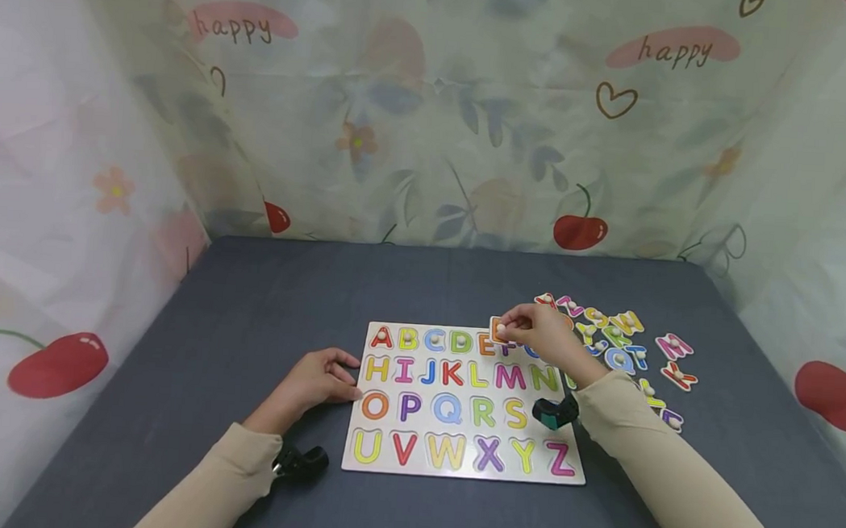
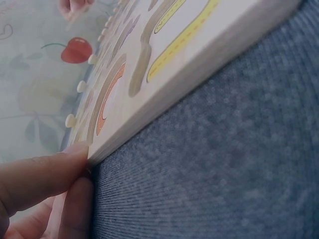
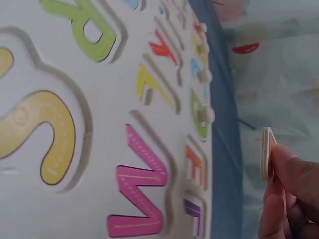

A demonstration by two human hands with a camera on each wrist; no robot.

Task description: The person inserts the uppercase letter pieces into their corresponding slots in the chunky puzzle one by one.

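My right hand (image 1: 545,336) pinches an orange letter E piece (image 1: 495,330) between thumb and fingertips, over the far edge of the wooden alphabet puzzle board (image 1: 426,377). In the right wrist view the letter piece (image 3: 267,154) stands nearly edge-on, raised above the board. The orange E recess (image 3: 195,169) lies bare beside the purple F recess (image 3: 193,215). Knobbed pieces A (image 1: 381,337), B, C and D sit in the top row. My left hand (image 1: 314,382) rests at the board's left edge, thumb (image 2: 75,155) and fingers touching it, relaxed.
Several loose knobbed letter pieces lie right of the board, among them a blue Q (image 1: 618,360), a pink M (image 1: 674,346) and a red K (image 1: 679,376). A dark cloth (image 1: 283,288) covers the table. Patterned curtains (image 1: 432,111) hang behind and at both sides.
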